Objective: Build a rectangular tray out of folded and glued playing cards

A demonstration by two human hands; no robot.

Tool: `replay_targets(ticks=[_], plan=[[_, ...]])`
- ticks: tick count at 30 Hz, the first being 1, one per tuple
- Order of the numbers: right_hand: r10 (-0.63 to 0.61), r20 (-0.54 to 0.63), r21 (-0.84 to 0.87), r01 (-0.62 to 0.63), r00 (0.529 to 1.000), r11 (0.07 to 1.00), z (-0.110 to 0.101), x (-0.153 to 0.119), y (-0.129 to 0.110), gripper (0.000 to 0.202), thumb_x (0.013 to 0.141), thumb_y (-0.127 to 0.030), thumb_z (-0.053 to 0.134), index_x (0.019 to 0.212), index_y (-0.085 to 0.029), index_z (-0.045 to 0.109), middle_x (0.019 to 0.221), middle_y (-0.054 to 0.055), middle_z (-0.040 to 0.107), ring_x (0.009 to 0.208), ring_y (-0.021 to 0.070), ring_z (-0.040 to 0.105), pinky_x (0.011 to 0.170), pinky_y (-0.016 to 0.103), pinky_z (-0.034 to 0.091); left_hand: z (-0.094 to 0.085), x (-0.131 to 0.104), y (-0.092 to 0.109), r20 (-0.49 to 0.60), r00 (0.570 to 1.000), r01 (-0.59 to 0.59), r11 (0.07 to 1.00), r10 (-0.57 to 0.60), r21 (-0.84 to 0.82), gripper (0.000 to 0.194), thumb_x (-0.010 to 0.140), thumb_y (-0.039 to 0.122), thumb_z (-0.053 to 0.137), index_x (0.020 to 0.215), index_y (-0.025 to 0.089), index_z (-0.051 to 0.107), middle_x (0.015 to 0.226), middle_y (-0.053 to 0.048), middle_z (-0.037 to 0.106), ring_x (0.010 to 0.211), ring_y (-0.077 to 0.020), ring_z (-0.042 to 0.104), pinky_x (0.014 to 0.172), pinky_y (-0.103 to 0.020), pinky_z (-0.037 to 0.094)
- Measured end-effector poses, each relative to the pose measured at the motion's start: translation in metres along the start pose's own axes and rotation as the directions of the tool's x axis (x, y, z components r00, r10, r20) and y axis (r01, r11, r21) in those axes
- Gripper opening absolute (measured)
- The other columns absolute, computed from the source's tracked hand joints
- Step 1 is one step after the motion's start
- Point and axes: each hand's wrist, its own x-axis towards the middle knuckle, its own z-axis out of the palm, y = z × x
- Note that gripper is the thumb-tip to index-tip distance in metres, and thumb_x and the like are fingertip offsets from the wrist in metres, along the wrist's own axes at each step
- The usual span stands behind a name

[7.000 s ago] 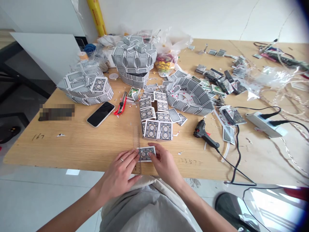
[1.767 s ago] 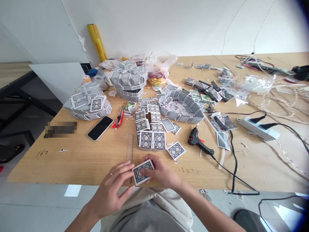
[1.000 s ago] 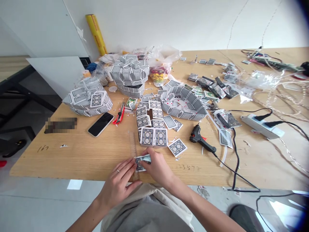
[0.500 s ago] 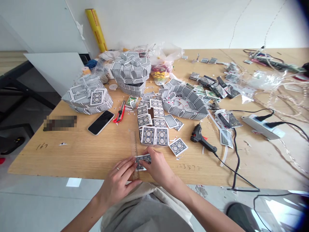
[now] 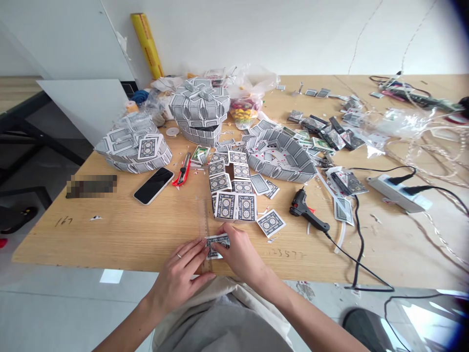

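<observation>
Near the table's front edge, a blue-and-white patterned playing card lies beside and partly against a clear plastic ruler. My right hand pinches the card, with its thumb on top and its fingers curled around the far right side. My left hand, with a ring on one finger, lies over the ruler. Its fingers are stretched out flat to the card's left edge, and the thumb is spread toward the table edge. Just beyond stands a box-like form covered in cards. A loose card rests to its right.
A black glue gun and a power strip with trailing cables are on the right. To the left are a phone and a red utility knife. Card-covered boxes and an open card tray stand behind.
</observation>
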Motion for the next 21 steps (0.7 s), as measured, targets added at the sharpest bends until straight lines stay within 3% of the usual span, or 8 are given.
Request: replay_targets(ticks=[21], plan=[[0.032,0.007,-0.017,-0.032,0.999,0.999,-0.0012,0.0004,-0.0031,0.021,0.089,-0.006,0.079,0.104,-0.017,0.068,0.100,0.009,0.080,0.100,0.0285,0.076,0.082,0.032,0.050,0.0028,-0.0014,-0.0004,-0.007,1.000,0.028,0.999,-0.029,-0.032,0.047,0.098,0.038,0.077,0.139,0.017,0.067,0.139,-0.014,0.074,0.128,-0.0317,0.072,0.107,-0.047,0.063]])
